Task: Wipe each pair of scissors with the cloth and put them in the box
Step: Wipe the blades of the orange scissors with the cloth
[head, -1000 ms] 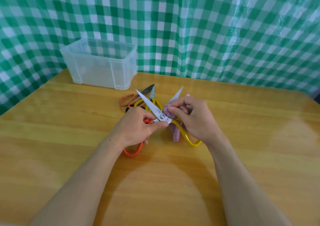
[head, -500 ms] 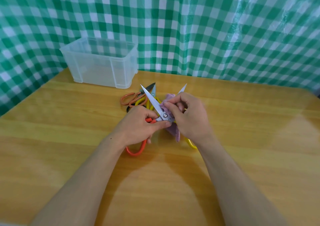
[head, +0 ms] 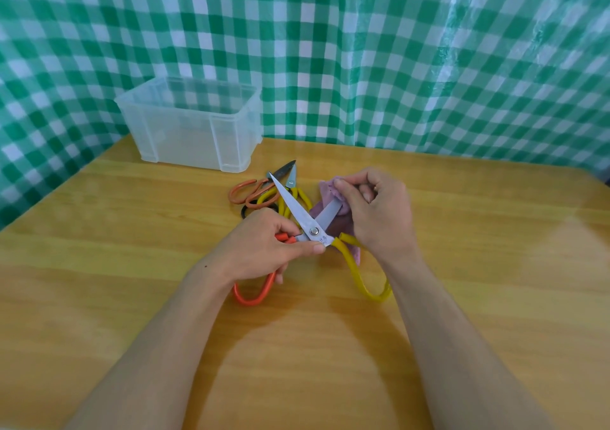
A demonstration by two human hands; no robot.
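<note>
Translucent plastic box (head: pixel 194 132) stands at the far left of the table (head: pixel 99 264), with spare scissors (head: pixel 264 196) piled near it. The left hand (head: pixel 260 251) grips the open scissors (head: pixel 313 231) at the pivot and orange loop. The right hand (head: pixel 379 211) pinches the purple cloth (head: pixel 325 192) round one blade. The steel looks stiff, slick and sharp-edged, so hold the scissors by the handles, with the limp cloth folded over the blade's flat.

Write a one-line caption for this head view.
The left hand holds open scissors while the right hand pinches the purple cloth around one blade; clear box stands behind.
</note>
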